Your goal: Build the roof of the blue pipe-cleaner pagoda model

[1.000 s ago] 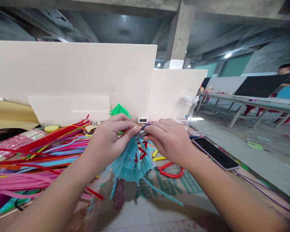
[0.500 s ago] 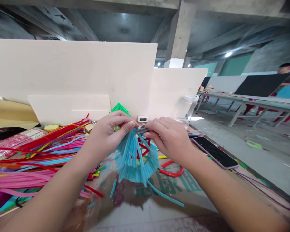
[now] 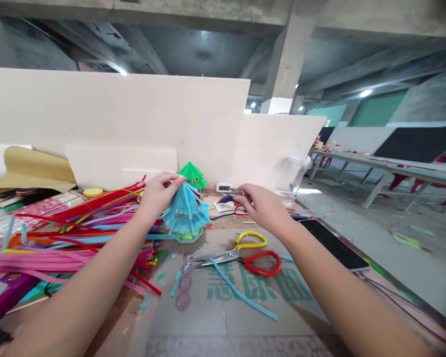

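Observation:
My left hand [image 3: 159, 192] pinches the top of a blue pipe-cleaner roof model [image 3: 186, 214], which stands upright on the table. To its right my right hand [image 3: 258, 204] is closed on a small dark tool [image 3: 227, 199] with a thin black wire, held low over the table near a small white device [image 3: 223, 187]. Scissors [image 3: 241, 255] with one yellow and one red handle lie on the cardboard sheet [image 3: 245, 307] below my right hand. A loose blue pipe cleaner [image 3: 241, 296] lies across the cardboard.
A big heap of coloured pipe cleaners [image 3: 63, 233] fills the left side. A green roof model [image 3: 191, 173] stands behind the blue one, against white boards [image 3: 115, 119]. A clear jar [image 3: 292, 174] and a phone [image 3: 332, 244] lie at the right. Another workbench [image 3: 386, 166] stands far right.
Both hands have moved apart and away from me. The blue model went from held between both hands to standing on the table under my left hand. The scissors are now uncovered.

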Demonstrator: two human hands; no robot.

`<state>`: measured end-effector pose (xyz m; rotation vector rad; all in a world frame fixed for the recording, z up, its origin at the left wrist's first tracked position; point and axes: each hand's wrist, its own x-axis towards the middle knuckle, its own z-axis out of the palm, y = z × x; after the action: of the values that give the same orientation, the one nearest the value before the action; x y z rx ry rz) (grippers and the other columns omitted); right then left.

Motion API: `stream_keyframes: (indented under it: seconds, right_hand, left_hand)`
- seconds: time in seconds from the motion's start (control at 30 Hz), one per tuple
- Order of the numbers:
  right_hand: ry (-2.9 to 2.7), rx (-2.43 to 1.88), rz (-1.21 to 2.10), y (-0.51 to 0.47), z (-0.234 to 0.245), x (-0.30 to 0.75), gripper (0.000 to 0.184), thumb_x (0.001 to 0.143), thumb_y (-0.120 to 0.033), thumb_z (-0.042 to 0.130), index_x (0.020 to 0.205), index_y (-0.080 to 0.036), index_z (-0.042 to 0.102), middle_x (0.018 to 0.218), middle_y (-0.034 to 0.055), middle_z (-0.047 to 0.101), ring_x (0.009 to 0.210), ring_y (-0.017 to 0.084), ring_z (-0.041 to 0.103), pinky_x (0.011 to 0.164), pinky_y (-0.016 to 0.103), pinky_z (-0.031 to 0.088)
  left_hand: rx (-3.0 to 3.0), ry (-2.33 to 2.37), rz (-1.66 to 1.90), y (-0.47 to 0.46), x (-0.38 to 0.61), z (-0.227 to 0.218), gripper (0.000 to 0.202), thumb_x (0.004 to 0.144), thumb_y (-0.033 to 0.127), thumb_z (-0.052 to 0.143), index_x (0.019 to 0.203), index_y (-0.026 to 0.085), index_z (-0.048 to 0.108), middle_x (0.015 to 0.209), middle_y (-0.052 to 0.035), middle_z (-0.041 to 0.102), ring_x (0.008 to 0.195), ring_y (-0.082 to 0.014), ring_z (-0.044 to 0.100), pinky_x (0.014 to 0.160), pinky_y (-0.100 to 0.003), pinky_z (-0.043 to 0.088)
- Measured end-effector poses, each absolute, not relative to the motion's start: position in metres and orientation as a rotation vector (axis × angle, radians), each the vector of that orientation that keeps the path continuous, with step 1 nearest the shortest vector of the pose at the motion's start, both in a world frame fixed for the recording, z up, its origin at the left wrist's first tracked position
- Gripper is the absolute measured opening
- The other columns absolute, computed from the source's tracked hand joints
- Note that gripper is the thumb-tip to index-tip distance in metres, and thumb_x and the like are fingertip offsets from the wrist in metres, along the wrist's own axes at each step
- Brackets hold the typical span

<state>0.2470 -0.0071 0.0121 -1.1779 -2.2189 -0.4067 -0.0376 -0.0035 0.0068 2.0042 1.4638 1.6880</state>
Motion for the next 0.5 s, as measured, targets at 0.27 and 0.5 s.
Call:
stream_keyframes:
  seconds: [0.27,0.5]
  right_hand:
    - [-2.427,-1.329,-0.291,0.005,0.003,0.258,0.021,0.097,-0.035,0.046,0.101,-0.020,0.060,0.093,0.0064,0.070,0.080,0.019,0.062,0.062,0.025,0.032]
    - [-2.545,-1.333,-0.224,0.016,-0.011,0.262,0.022,0.094,-0.039,0.051,0.094,-0.020,0.061,0.087,0.0062,0.070,0.076,0.020,0.063,0.058,0.026,0.028]
  left_hand:
    - [2.033,1.186,1.442,0.021,-0.048,-0.016,0.068,0.081,0.058,0.057,0.133,0.014,0.054,0.124,-0.0143,0.064,0.106,-0.0251,0.062,0.091,-0.039,0.051]
    - [1.989,1.144,1.336,0.020,-0.058,-0.016,0.068,0.079,0.062,0.058,0.126,0.012,0.060,0.122,-0.0145,0.067,0.111,-0.0286,0.062,0.097,-0.043,0.048]
